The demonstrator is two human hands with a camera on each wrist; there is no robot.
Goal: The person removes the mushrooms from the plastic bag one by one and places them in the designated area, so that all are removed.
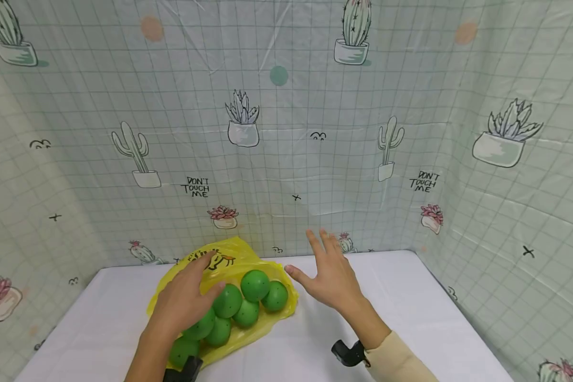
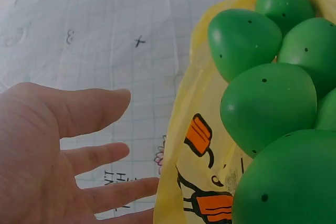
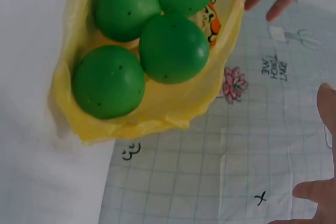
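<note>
Several green balls [image 1: 255, 286] with small dark dots lie bunched on a yellow plastic bag [image 1: 241, 248] printed with black and orange drawings. My left hand [image 1: 185, 297] hovers over the bag's left part, fingers spread and holding nothing, and hides some of the bag and balls from the head camera. Just right of the bag, my right hand [image 1: 331, 276] is raised with thumb and fingers apart, also holding nothing. In the left wrist view, the balls [image 2: 269, 109] sit right of my hand; in the right wrist view, the bag's crumpled rim [image 3: 142, 129] surrounds them.
A white-covered table [image 1: 391, 313] carries the bag. Behind it and at both sides hangs a pale gridded curtain [image 1: 291, 170] with cactus prints. Each wrist wears a black camera mount, the right one [image 1: 348, 353] beside a beige sleeve [image 1: 396, 361].
</note>
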